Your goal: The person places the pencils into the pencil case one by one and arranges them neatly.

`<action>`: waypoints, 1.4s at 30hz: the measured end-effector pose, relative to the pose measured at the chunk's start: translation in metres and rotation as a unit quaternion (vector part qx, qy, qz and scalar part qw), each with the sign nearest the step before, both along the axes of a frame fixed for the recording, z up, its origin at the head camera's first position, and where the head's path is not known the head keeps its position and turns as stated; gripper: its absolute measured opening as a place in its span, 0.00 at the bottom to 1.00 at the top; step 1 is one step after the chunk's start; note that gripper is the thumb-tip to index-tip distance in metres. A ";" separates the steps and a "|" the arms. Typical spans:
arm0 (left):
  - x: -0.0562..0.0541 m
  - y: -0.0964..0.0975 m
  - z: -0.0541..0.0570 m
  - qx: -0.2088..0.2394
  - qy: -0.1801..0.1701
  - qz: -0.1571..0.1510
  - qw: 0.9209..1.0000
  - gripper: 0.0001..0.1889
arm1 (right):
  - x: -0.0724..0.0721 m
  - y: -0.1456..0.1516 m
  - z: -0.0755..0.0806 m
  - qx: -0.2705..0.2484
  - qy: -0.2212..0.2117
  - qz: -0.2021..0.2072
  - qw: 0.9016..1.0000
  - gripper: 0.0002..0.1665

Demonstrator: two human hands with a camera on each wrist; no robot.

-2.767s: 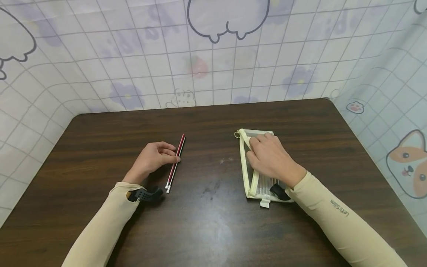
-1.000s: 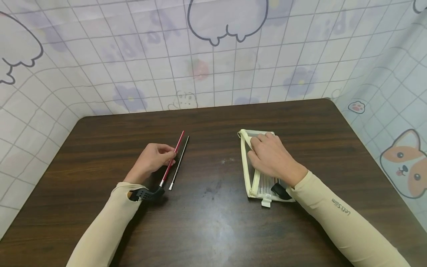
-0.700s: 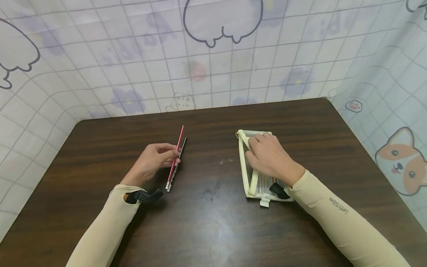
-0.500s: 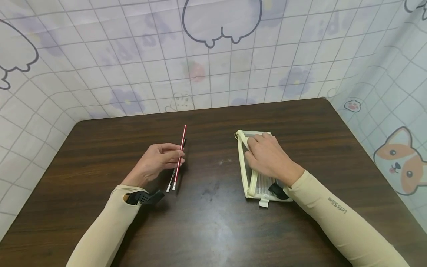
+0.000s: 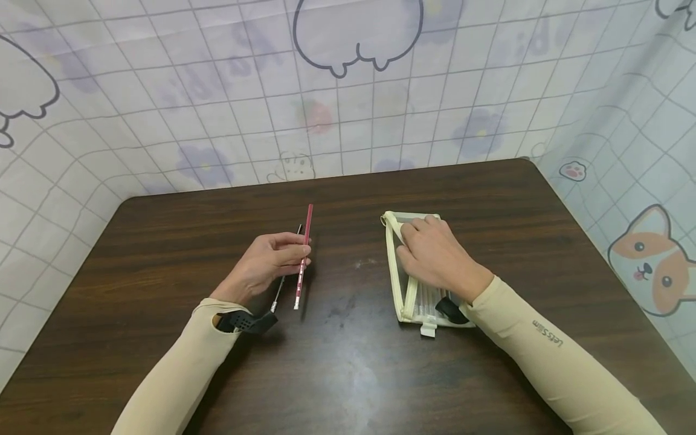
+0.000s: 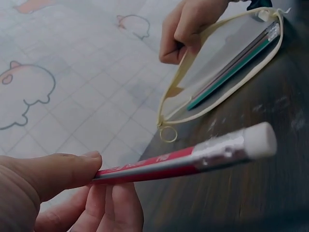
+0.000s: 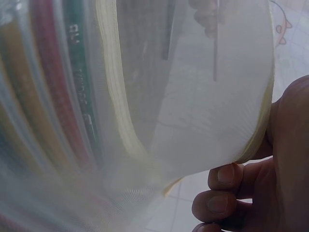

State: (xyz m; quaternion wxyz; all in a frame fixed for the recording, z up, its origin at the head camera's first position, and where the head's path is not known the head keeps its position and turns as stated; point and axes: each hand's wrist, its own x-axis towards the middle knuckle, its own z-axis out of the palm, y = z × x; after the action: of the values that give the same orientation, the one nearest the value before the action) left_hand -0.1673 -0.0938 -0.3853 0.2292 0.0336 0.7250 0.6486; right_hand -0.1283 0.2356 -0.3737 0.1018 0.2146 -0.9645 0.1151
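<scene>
My left hand (image 5: 272, 260) pinches a red pencil (image 5: 302, 275) between thumb and fingers, above the table. In the left wrist view its white eraser (image 6: 261, 140) and silver ferrule point toward the pencil case. A dark pencil (image 5: 278, 294) lies behind my left hand, which hides its middle. My right hand (image 5: 437, 257) grips the upper edge of a translucent pencil case (image 5: 426, 302) with cream zipper trim and holds its mouth apart. A green pencil (image 6: 231, 75) and several others lie inside; the right wrist view shows them through the mesh.
The dark wood table (image 5: 348, 374) runs back to a white grid-patterned cloth (image 5: 348, 121) with cartoon prints. A zipper ring (image 6: 168, 134) hangs at the case's corner, and a white tag (image 5: 428, 330) sticks out at its near edge.
Both pencils lay side by side under my left hand. The red one has since been picked up and carried right, past the dark one. My right hand stays on the case.
</scene>
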 end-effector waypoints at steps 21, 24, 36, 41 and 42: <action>0.001 0.074 -0.011 0.085 -0.028 -0.005 0.996 0.09 | 0.001 0.000 0.001 -0.011 -0.001 -0.003 1.000 0.15; 0.001 0.086 -0.013 0.097 -0.034 -0.004 0.995 0.09 | 0.001 0.001 0.000 -0.008 0.001 -0.006 1.000 0.14; 0.006 0.127 -0.014 0.118 -0.048 0.004 0.992 0.12 | 0.001 0.000 0.002 0.001 -0.007 -0.016 1.000 0.12; 0.008 0.142 -0.014 0.145 -0.047 0.011 0.988 0.16 | 0.001 0.000 0.002 -0.001 -0.005 -0.016 1.000 0.13; 0.009 0.145 -0.015 0.148 -0.049 0.012 0.988 0.15 | 0.001 0.000 0.002 -0.002 -0.006 -0.016 1.000 0.13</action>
State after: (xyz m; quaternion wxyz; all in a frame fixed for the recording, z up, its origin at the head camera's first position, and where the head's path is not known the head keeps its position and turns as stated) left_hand -0.1587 0.0508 -0.4004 0.2491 0.0264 0.6096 0.7521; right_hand -0.1277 0.2357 -0.3722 0.0981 0.1982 -0.9682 0.1167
